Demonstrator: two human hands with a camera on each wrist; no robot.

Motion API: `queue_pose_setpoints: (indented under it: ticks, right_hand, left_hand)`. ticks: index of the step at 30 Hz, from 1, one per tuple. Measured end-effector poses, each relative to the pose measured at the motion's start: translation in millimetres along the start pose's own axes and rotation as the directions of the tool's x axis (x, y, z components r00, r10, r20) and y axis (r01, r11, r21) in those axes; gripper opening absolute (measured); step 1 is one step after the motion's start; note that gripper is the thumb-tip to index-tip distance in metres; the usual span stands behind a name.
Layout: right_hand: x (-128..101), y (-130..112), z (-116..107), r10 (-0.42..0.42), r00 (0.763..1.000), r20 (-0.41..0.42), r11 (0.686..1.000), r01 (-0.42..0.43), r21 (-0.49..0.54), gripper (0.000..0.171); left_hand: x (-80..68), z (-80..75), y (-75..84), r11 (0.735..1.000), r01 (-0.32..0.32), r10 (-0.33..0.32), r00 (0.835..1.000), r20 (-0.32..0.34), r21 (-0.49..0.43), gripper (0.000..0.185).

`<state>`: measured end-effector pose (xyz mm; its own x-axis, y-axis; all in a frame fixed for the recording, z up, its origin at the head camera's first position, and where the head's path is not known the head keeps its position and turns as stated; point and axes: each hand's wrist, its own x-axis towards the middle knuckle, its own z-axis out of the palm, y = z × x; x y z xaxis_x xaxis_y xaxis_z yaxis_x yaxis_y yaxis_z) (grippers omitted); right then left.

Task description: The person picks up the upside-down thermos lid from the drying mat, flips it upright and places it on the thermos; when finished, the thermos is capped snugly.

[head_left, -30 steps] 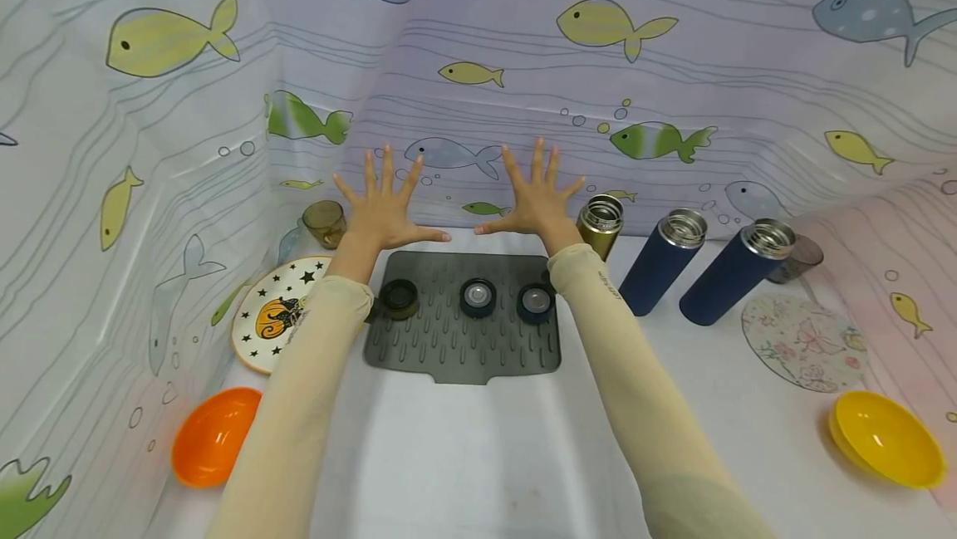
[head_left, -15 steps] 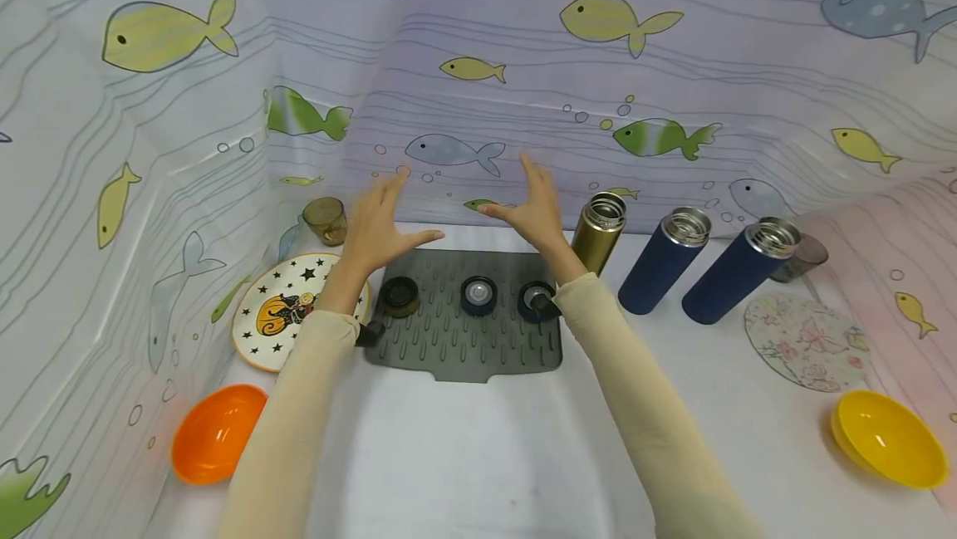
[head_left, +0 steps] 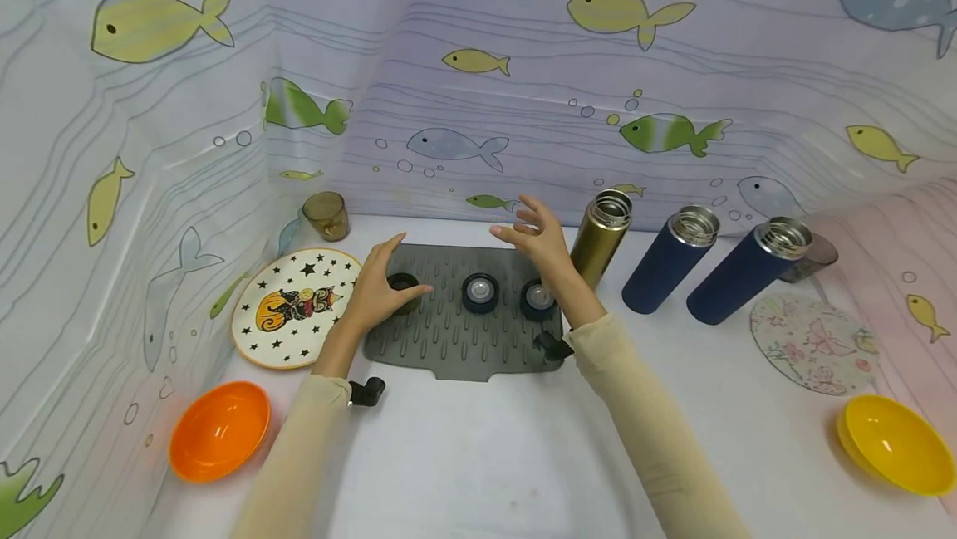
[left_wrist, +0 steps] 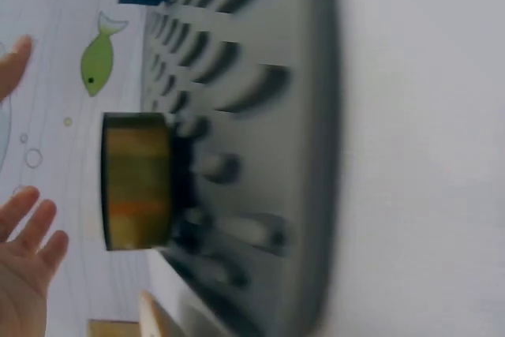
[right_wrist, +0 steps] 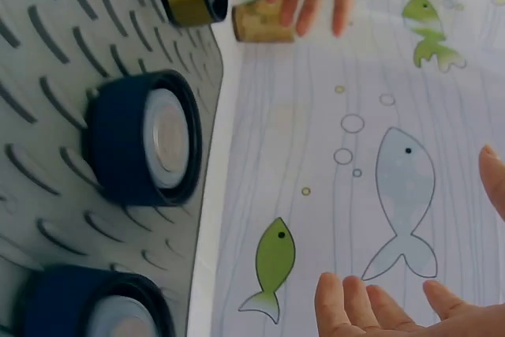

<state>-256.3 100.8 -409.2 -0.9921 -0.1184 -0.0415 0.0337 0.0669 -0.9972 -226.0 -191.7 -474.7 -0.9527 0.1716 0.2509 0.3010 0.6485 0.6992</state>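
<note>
A grey ribbed mat (head_left: 463, 344) holds three flask lids: a gold one (head_left: 404, 281), a dark blue one (head_left: 479, 292) and another blue one (head_left: 537, 299). My left hand (head_left: 389, 277) hovers just over the gold lid with relaxed fingers, holding nothing. In the left wrist view its fingertips (left_wrist: 28, 250) stay apart from the gold lid (left_wrist: 136, 181). Above the right blue lid floats my right hand (head_left: 527, 232), open, beside the lidless gold flask (head_left: 601, 236). Two lidless blue flasks (head_left: 669, 261) (head_left: 743, 273) stand further right. The right wrist view shows a blue lid (right_wrist: 146, 147) below my fingers (right_wrist: 379, 309).
A star-patterned plate (head_left: 292, 306) and an orange bowl (head_left: 218, 431) lie at the left, a brown cup (head_left: 326, 215) in the back left corner. A floral round mat (head_left: 811, 344) and a yellow bowl (head_left: 893, 443) are at the right. Fish-patterned walls enclose the table.
Both hands came down and back from spread, raised poses. The left has dropped over the gold lid; the right has lowered over the right blue lid.
</note>
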Motion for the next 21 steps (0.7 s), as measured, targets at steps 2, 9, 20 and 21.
queue_pose_setpoints:
  ticks: [2, 9, 20, 21]
  right_hand:
    - [-4, 2, 1, 0.003, 1.000, 0.011, 1.000, -0.003, 0.022, 0.079]
    - [-14, 11, 7, 0.029, 0.998, 0.051, 0.999, -0.031, 0.039, 0.075]
    - [-31, 22, 18, 0.070, 0.988, 0.137, 0.993, -0.082, 0.084, 0.065]
    - [-33, 23, 19, 0.074, 0.987, 0.145, 0.992, -0.087, 0.089, 0.065]
  left_hand:
    - [-5.9, 2.2, -2.6, 1.000, 0.010, -0.010, 1.000, 0.011, 0.013, 0.099]
    - [-22.3, 7.1, -8.1, 0.983, 0.110, -0.126, 0.986, 0.107, 0.145, 0.091]
    - [-31.9, 12.8, -7.1, 0.972, 0.101, -0.117, 0.991, 0.062, 0.211, 0.087]
    - [-33.0, 12.8, -4.4, 0.974, 0.097, -0.111, 0.992, 0.058, 0.205, 0.087]
